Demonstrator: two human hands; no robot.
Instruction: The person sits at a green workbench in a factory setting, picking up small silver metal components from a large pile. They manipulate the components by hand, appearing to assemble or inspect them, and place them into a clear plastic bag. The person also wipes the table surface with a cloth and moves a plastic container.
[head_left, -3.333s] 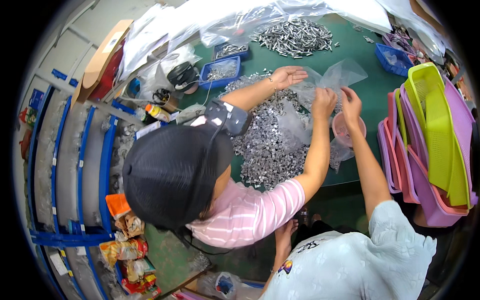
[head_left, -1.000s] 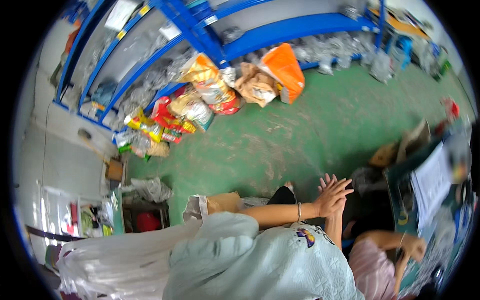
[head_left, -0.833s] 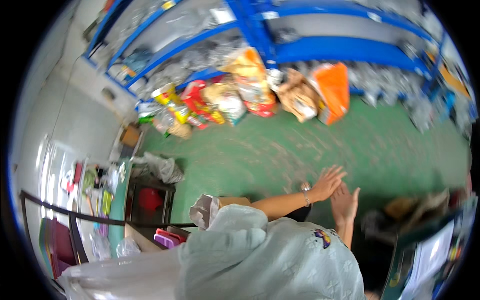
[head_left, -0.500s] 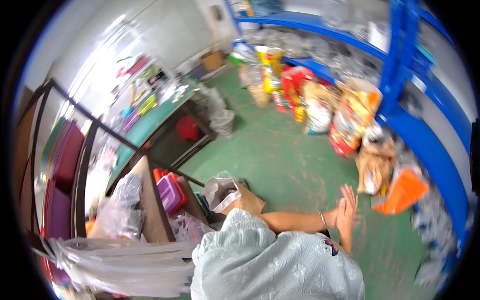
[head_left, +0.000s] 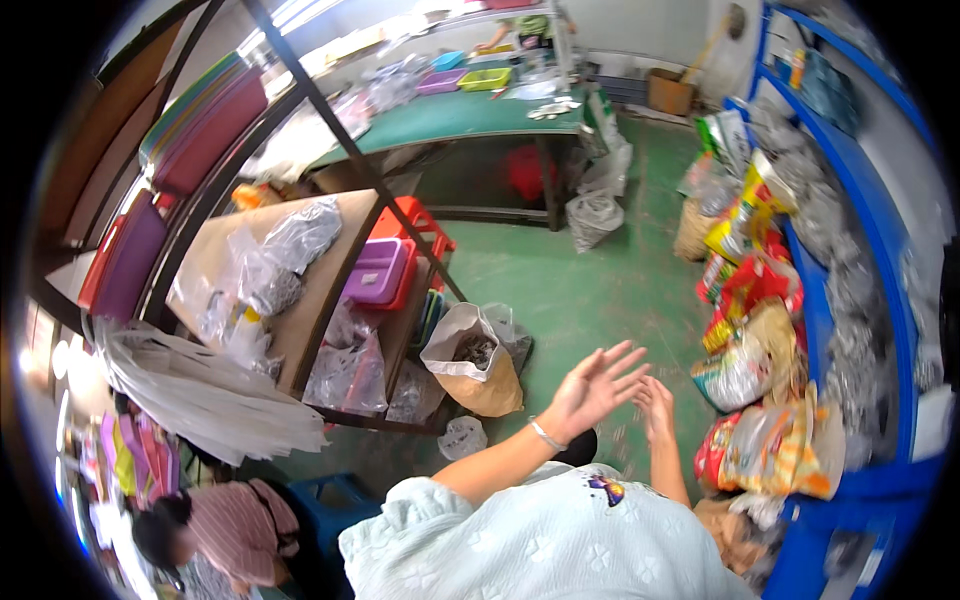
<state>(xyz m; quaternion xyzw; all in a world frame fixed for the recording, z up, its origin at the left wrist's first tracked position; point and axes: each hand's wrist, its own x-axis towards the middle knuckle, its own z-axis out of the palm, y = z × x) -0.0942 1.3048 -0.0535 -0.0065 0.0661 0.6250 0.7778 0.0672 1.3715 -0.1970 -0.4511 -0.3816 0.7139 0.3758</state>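
My left hand (head_left: 597, 386), with a silver bangle (head_left: 546, 433) at its wrist, reaches forward over the green floor. Its fingers are spread and it holds nothing. Just to its right is my right hand (head_left: 657, 408), raised with fingers loosely apart and empty. The two hands are close together, and the left fingertips come near the right ones. Left of my hands, a brown sack with a white lining (head_left: 482, 370) stands open on the floor, dark material inside. On the right lie filled bags, among them an orange and white one (head_left: 770, 450).
A blue shelf (head_left: 885, 230) packed with clear bags runs along the right. On the left a rack board (head_left: 340, 260) carries plastic bags, with a purple basket (head_left: 377, 272) below. Behind is a green-topped table (head_left: 450, 118). A person in a striped top (head_left: 240, 530) is at lower left.
My view has swung to the right, so the table and sack appear nearer the middle. My hands, pressed together before, are now apart. A seated person has come into view at lower left.
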